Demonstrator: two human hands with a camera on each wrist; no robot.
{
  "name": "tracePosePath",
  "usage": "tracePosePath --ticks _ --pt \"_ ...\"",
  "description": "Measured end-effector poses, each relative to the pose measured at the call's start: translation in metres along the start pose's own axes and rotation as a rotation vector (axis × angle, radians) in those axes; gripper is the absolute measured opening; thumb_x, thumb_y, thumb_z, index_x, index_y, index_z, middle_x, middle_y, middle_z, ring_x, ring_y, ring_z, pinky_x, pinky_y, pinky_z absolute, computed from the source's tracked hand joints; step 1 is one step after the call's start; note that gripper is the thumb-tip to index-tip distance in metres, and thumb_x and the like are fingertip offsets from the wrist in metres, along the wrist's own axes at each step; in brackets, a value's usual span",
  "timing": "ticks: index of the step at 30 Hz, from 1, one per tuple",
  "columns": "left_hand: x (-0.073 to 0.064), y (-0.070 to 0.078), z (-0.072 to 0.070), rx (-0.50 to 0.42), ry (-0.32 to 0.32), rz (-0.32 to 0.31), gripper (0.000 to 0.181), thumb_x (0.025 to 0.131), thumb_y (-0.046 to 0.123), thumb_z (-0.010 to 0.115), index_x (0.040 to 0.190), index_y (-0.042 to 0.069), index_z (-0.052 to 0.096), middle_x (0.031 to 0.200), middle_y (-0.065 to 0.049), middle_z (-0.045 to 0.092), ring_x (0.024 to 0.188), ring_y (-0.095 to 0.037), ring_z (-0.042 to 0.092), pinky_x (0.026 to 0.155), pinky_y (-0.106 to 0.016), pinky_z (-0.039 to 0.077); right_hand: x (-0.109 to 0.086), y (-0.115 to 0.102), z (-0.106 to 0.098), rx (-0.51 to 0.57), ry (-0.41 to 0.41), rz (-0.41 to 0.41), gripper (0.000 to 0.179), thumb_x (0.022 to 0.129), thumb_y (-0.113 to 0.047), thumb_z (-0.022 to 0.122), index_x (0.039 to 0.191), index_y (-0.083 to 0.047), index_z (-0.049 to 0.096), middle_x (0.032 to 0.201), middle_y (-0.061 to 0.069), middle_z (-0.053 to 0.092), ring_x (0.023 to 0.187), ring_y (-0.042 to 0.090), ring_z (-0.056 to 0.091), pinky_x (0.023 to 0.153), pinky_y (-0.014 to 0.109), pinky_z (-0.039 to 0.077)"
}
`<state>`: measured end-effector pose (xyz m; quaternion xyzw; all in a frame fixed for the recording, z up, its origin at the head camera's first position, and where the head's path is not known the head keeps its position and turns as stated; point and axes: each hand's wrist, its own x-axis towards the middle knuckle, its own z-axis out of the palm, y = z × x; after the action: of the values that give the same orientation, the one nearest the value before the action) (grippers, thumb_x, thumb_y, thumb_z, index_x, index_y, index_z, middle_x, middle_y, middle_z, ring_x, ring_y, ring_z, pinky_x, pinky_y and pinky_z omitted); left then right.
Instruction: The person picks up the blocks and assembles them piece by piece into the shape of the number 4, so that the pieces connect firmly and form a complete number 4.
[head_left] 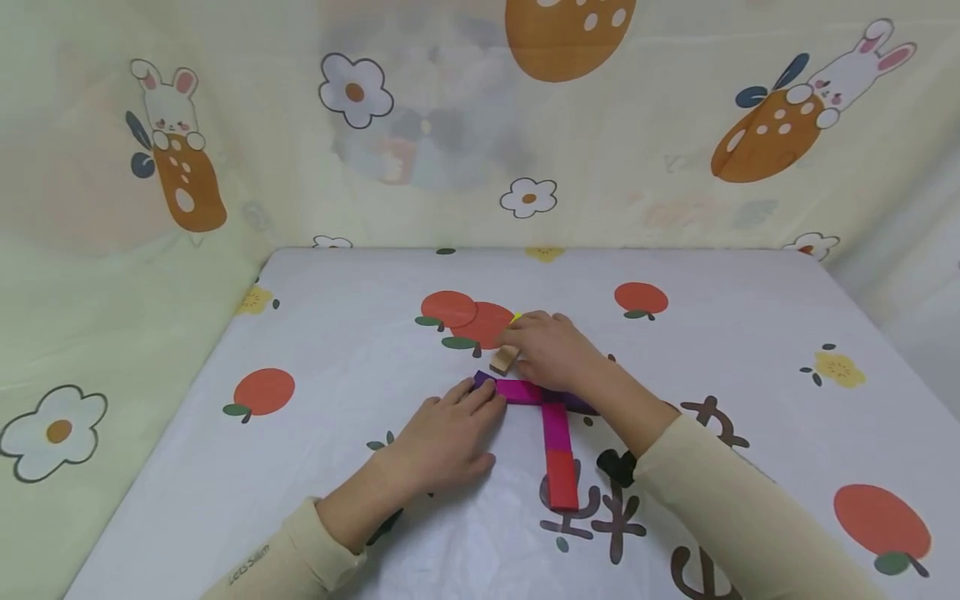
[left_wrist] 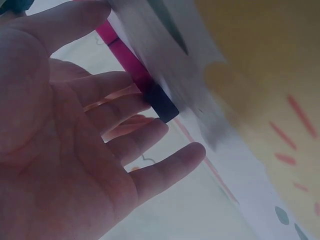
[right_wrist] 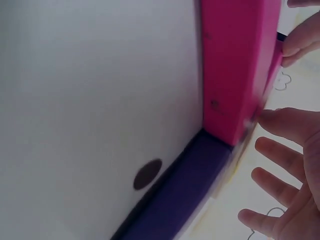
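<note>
Colored blocks are laid out in a T on the table. Its crossbar has a purple block at the left, a pink block and another purple block at the right. A magenta block and a red block form the stem. My left hand lies with fingers extended, fingertips at the left purple block and the pink one. Above the crossbar, my right hand reaches over beside a plain wooden block. A bit of a yellow piece shows past its fingers, mostly hidden. The right fingers look spread.
The white tablecloth has printed apples, flowers and brown lettering. A printed cream curtain rises along the table's back edge. Another curtain side borders the left.
</note>
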<state>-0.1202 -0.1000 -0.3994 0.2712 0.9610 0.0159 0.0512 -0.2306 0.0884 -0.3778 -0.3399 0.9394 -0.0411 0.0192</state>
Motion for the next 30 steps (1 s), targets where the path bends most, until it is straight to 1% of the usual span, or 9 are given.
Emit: tracePosePath --ticks 6,10,14,19,24,30 --pt "0.002 0.001 -0.001 0.005 0.007 0.017 0.071 0.094 0.044 0.071 0.154 0.015 0.048 0.162 -0.007 0.045 0.149 -0.035 0.042 0.106 -0.052 0.053 0.001 0.0 0.006 -0.005 0.0 -0.002 0.04 0.093 -0.015 0.073 0.134 -0.02 0.07 0.139 0.008 0.067 0.137 0.037 0.054 0.108 0.064 0.047" --pt "0.002 0.001 -0.002 0.013 -0.005 0.007 0.072 0.094 0.044 0.072 0.155 0.015 0.047 0.162 -0.007 0.045 0.15 -0.034 0.041 0.106 -0.052 0.053 0.004 0.0 0.009 -0.004 0.001 -0.003 0.04 0.094 -0.015 0.073 0.133 -0.022 0.071 0.139 0.007 0.067 0.137 0.037 0.055 0.107 0.063 0.048" --pt "0.002 0.001 -0.002 0.012 -0.01 0.0 0.073 0.094 0.045 0.072 0.156 0.015 0.046 0.163 -0.006 0.044 0.15 -0.034 0.041 0.107 -0.052 0.052 0.006 0.0 0.011 0.003 0.002 -0.008 0.041 0.092 -0.011 0.073 0.131 -0.023 0.072 0.137 0.006 0.068 0.137 0.038 0.054 0.107 0.063 0.048" --pt "0.001 0.0 -0.001 0.012 -0.001 0.006 0.072 0.094 0.044 0.071 0.155 0.015 0.046 0.162 -0.006 0.045 0.15 -0.034 0.041 0.106 -0.052 0.053 0.008 0.0 0.012 0.018 0.005 -0.019 0.038 0.092 -0.008 0.073 0.126 -0.023 0.075 0.132 0.004 0.072 0.135 0.037 0.055 0.105 0.063 0.049" --pt "0.001 -0.001 0.0 0.015 0.01 0.014 0.07 0.094 0.043 0.071 0.154 0.014 0.048 0.161 -0.006 0.046 0.149 -0.034 0.042 0.104 -0.051 0.054 0.009 -0.002 0.013 -0.001 0.022 -0.042 0.036 0.091 -0.006 0.072 0.123 -0.022 0.076 0.126 0.003 0.074 0.131 0.037 0.057 0.102 0.062 0.051" --pt "0.0 -0.001 0.0 0.022 0.019 0.016 0.069 0.094 0.043 0.071 0.153 0.015 0.048 0.159 -0.006 0.047 0.148 -0.034 0.044 0.103 -0.051 0.055 0.011 -0.004 0.013 -0.015 0.028 -0.04 0.035 0.092 -0.004 0.069 0.121 -0.022 0.077 0.125 0.002 0.075 0.131 0.035 0.057 0.104 0.063 0.05"
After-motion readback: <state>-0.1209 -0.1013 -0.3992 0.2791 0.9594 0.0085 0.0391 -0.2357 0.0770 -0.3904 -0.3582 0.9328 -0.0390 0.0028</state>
